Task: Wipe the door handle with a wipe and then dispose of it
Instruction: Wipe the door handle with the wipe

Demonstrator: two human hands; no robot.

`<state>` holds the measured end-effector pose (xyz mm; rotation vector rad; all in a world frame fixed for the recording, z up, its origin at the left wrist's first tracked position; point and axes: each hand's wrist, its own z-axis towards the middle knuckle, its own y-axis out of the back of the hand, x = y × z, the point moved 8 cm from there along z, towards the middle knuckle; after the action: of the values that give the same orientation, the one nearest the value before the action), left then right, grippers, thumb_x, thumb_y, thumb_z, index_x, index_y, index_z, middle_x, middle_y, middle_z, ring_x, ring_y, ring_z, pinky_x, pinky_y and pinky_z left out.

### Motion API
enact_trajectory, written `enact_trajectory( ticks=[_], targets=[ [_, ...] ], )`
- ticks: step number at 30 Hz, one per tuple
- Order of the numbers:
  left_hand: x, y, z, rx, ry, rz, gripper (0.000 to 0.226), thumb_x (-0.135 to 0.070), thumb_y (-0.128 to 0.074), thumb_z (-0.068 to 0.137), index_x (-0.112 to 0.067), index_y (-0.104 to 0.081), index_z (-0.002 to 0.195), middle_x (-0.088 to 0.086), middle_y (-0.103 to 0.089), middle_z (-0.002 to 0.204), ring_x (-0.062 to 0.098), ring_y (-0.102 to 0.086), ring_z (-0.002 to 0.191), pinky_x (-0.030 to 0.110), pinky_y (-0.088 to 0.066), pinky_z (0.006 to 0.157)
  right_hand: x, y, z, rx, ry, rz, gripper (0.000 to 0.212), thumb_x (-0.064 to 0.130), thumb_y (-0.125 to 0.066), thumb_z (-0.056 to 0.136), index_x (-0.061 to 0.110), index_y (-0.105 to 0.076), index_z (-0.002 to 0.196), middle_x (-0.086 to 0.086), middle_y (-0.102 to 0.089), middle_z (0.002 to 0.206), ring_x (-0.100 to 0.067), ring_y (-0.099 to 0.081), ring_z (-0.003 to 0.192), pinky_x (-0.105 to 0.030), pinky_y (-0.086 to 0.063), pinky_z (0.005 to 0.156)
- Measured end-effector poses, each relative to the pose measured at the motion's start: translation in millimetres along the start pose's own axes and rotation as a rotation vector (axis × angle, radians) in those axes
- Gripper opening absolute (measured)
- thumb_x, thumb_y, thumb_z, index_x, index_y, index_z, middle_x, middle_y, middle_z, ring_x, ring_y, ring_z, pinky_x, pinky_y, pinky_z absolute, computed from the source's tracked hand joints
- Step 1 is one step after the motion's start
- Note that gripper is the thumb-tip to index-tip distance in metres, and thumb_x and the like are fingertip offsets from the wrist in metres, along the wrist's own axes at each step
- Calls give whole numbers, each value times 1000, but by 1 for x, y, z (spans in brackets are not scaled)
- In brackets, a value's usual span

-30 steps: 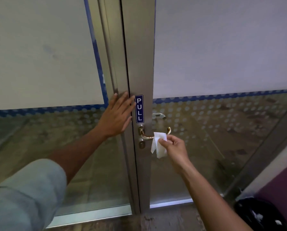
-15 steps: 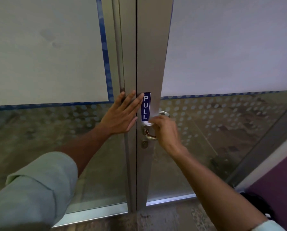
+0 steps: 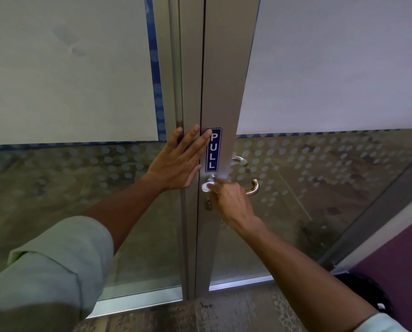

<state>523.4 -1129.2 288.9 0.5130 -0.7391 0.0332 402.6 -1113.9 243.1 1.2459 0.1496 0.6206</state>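
Observation:
A brass lever door handle [image 3: 253, 189] sits on the grey metal door stile, under a blue PULL sign [image 3: 213, 149]. My right hand [image 3: 231, 201] presses a white wipe [image 3: 206, 186] against the handle's base by the stile; only a small bit of the wipe shows past my fingertips. The handle's curved free end pokes out to the right of that hand. My left hand [image 3: 179, 161] lies flat with fingers spread on the door frame, left of the sign. A keyhole [image 3: 208, 206] sits just below the wipe.
Glass door panels with frosted tops and dotted film fill both sides. A second silver handle [image 3: 239, 161] shows behind the glass. A dark bin [image 3: 365, 293] stands at the bottom right beside a purple wall [image 3: 396, 255].
My right hand brought the wipe from below the lever's middle up onto the handle, then slid left to its base, uncovering the lever's end. My left hand stayed flat on the frame.

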Motion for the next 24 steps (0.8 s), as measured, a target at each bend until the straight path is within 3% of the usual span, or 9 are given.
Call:
enact_trajectory(
  ticks=[6, 12, 16, 21, 24],
  targets=[
    [-1, 0, 1, 3, 8, -7, 84, -50, -32, 101, -2, -3, 163, 17, -9, 171, 39, -3, 156, 55, 13, 125, -3, -5, -2, -10, -80, 38, 45, 50, -44, 97, 16, -72, 88, -9, -66, 95, -28, -67, 78, -40, -56, 72],
    [1, 2, 1, -8, 16, 0, 84, -53, -28, 101, -2, 1, 162, 18, 4, 170, 38, 1, 156, 55, 16, 124, -2, -7, 9, -5, -189, -38, 13, 15, -56, 95, 14, -62, 106, -12, -70, 91, -32, -69, 82, -40, -57, 67],
    [-1, 1, 1, -9, 13, -2, 81, -51, -27, 102, -2, -3, 163, 17, -4, 171, 38, -1, 156, 55, 16, 124, 4, -14, 8, 40, -147, -173, 20, 5, -58, 91, 10, -55, 110, -9, -70, 91, -33, -71, 81, -35, -47, 58],
    [0, 0, 1, -15, 23, 30, 81, -51, -28, 102, -2, -6, 163, 17, -4, 171, 38, 9, 158, 55, 15, 125, 3, -16, 3, 59, -31, -308, 33, 7, -49, 94, 7, -48, 126, -10, -70, 88, -34, -69, 76, -33, -35, 53],
    [0, -2, 1, -5, 25, 26, 81, -51, -28, 101, -2, -6, 163, 17, -7, 171, 38, 8, 158, 55, 14, 125, 0, -16, -1, 58, 52, -287, 28, 10, -51, 93, 6, -53, 121, -12, -68, 91, -33, -67, 80, -33, -35, 56]
  ],
)
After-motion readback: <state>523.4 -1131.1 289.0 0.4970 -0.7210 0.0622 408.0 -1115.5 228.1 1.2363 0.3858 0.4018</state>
